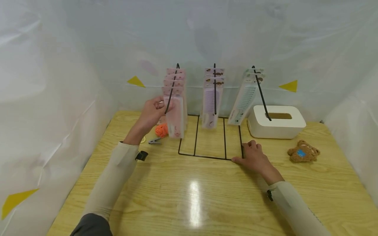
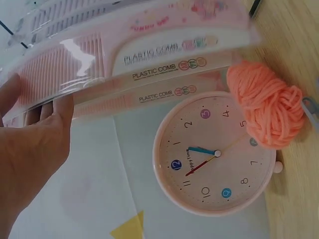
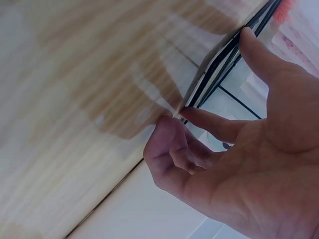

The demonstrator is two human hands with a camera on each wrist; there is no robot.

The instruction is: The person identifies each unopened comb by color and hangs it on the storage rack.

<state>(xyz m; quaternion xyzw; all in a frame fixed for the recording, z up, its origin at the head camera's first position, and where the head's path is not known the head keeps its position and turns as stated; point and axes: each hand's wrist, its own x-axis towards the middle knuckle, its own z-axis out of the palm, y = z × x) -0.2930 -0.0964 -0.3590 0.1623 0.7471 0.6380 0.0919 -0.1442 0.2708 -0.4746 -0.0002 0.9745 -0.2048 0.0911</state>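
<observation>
Several pink packaged combs (image 1: 175, 118) hang on the left hook of a black wire rack (image 1: 210, 157). My left hand (image 1: 152, 114) pinches the front pink comb package at its left edge, thumb in front and fingers behind. In the left wrist view, the toothed end of that plastic comb (image 2: 60, 69) lies by the fingertips. Purple packaged combs (image 1: 210, 101) hang on the middle hook, green ones (image 1: 243, 98) on the right hook. My right hand (image 1: 254, 158) holds the front right corner of the rack's base, its thumb on the front bar and curled fingers against the side bar.
A white tissue box (image 1: 276, 127) stands right of the rack, with a brown toy bear (image 1: 303, 151) before it. Left of the rack are orange yarn (image 1: 161, 130), a grey clip (image 1: 155, 141) and a pink clock (image 2: 214, 154). Whitish sheeting (image 1: 206, 39) surrounds the wooden table (image 1: 165, 190).
</observation>
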